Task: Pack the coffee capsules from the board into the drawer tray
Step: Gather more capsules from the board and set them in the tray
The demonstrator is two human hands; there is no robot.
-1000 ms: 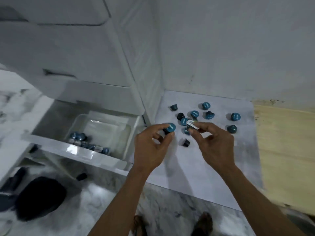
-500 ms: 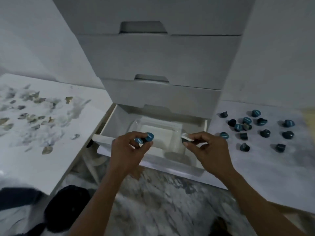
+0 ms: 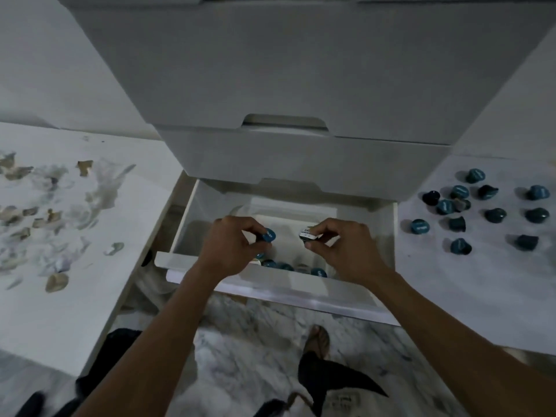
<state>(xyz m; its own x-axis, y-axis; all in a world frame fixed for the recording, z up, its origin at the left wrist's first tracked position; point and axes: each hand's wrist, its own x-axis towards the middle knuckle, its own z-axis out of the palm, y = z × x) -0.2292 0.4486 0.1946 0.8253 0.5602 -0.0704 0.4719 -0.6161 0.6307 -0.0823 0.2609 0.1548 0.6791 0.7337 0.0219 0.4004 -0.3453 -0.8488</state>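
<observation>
My left hand [image 3: 230,248] pinches a blue-lidded coffee capsule [image 3: 267,236] above the clear drawer tray [image 3: 288,210] in the open bottom drawer [image 3: 270,282]. My right hand [image 3: 343,248] pinches a capsule with a white lid [image 3: 307,235] over the same tray. Several blue capsules [image 3: 288,266] lie along the tray's near side, partly hidden by the drawer front. On the white board [image 3: 481,266] to the right, several more blue and dark capsules [image 3: 487,213] lie scattered.
Shut white drawers [image 3: 301,158] stack above the open one. At the left is a white surface [image 3: 60,251] strewn with torn scraps. Below are marble floor, my foot [image 3: 317,341] and dark items [image 3: 334,383].
The view swung from the board to the drawer. Both hands carried their capsules leftward off the board and now hold them lower, over the tray.
</observation>
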